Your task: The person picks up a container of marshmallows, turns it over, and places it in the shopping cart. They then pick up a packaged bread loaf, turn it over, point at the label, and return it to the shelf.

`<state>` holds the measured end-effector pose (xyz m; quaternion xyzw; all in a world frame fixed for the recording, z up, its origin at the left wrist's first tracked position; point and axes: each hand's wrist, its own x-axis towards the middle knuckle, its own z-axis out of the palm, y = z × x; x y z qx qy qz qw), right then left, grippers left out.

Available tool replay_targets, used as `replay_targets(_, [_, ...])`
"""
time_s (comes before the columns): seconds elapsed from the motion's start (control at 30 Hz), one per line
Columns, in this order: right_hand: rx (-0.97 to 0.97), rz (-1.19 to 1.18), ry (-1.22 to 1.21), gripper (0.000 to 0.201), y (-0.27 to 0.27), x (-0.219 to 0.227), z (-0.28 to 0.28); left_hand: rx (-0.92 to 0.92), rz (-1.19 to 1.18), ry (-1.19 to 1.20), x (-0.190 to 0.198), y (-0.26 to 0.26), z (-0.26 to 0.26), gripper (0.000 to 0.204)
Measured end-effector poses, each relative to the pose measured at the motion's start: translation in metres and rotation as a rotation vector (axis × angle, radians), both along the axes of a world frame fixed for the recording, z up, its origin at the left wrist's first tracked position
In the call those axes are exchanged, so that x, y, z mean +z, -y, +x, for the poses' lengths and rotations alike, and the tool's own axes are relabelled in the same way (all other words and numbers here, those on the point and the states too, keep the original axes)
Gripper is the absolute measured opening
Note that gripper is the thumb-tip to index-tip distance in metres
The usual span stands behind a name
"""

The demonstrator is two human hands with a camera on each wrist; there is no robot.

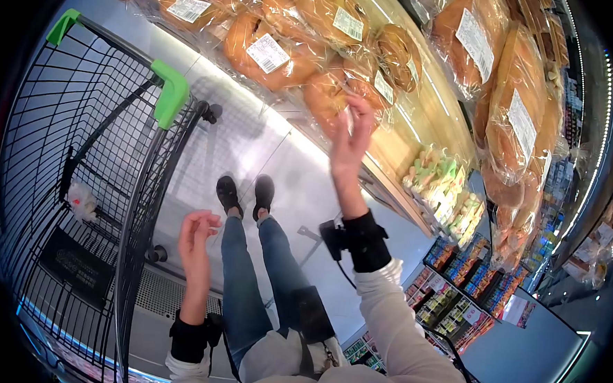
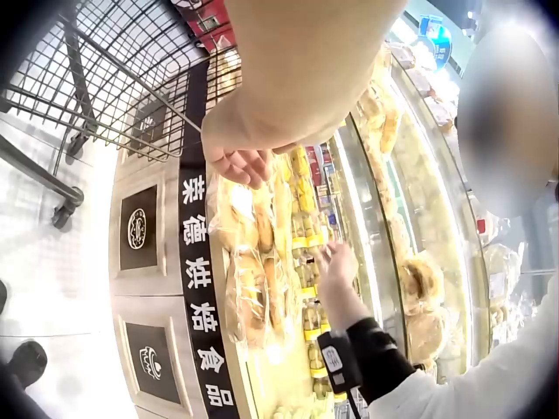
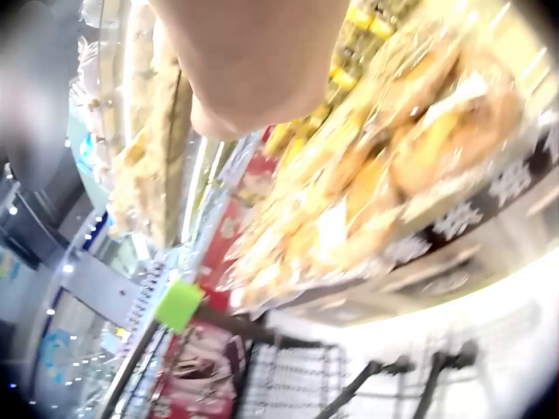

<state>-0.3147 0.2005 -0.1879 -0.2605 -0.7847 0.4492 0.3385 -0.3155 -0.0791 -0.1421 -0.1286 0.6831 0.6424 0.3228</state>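
In the head view the right hand (image 1: pixel 351 138) reaches over the near end of the lower bread shelf, its fingers slightly bent beside a bagged round bread (image 1: pixel 323 99); whether they touch the wrap cannot be told. The left hand (image 1: pixel 196 245) hangs in the air beside the cart handle, fingers loosely bent, holding nothing. More bagged loaves with white labels (image 1: pixel 268 53) lie along the shelf. The left wrist view shows the right hand (image 2: pixel 336 266) raised by the shelves. In the right wrist view the fingers are hidden behind the hand's near part (image 3: pixel 253 70).
A shopping cart (image 1: pixel 129 203) with green handle ends stands at the left, a small wrapped item (image 1: pixel 81 202) inside. Long bagged loaves (image 1: pixel 517 119) fill an upper shelf at the right. Small colourful packs (image 1: pixel 440 188) sit at the shelf's end, beyond them a rack (image 1: pixel 454 289).
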Motion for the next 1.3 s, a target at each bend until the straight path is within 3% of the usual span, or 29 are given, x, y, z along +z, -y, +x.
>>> replay_targets(0.07, [-0.264,-0.174,0.152,0.022,-0.055,0.001,0.023,-0.032,0.005,-0.003,-0.004,-0.01,-0.002,0.015])
replay_targets(0.13, [-0.46,-0.182,0.085,0.019,-0.128,-0.044,0.059,-0.05,0.041,0.036,-0.005,-0.023,-0.003,0.015])
replay_targets(0.2, [-0.684,-0.227,0.182,0.026,-0.208,-0.096,0.104,-0.098,0.058,0.063,-0.011,-0.035,0.0,0.015])
replay_targets(0.27, [-0.644,-0.389,0.358,0.034,-0.273,-0.118,0.142,-0.144,0.094,0.077,-0.022,-0.043,0.007,0.015])
replay_targets(0.3, [-0.642,-0.492,0.381,0.037,-0.281,-0.12,0.141,-0.165,0.113,0.082,-0.027,-0.048,0.011,0.015])
replay_targets(0.4, [-0.68,-0.84,0.32,0.047,-0.28,-0.112,0.128,-0.172,0.144,0.128,-0.041,-0.061,0.022,0.012])
replay_targets(0.5, [-0.539,-1.065,0.277,0.056,-0.288,-0.12,0.118,-0.164,0.179,0.165,-0.047,-0.074,0.03,0.011])
replay_targets(0.6, [-0.568,-1.209,0.142,0.047,-0.297,-0.131,0.111,-0.168,0.2,0.163,-0.05,-0.082,0.037,0.012])
replay_targets(0.77, [-0.438,-1.13,0.001,0.042,-0.31,-0.142,0.108,-0.169,0.203,0.166,-0.051,-0.089,0.048,0.012])
replay_targets(0.9, [-0.261,-1.224,-0.236,0.039,-0.276,-0.07,0.079,-0.165,0.207,0.17,-0.042,-0.099,0.058,0.012])
replay_targets(1.03, [0.024,-1.273,-0.648,0.048,-0.285,-0.042,0.069,-0.223,0.221,0.127,-0.029,-0.113,0.065,0.011])
replay_targets(1.07, [0.098,-1.139,-0.678,0.053,-0.281,-0.036,0.07,-0.237,0.235,0.109,-0.025,-0.116,0.067,0.011])
replay_targets(1.3, [-0.071,-1.13,-0.704,0.054,-0.193,0.013,0.146,-0.285,0.255,0.083,-0.01,-0.126,0.061,0.012])
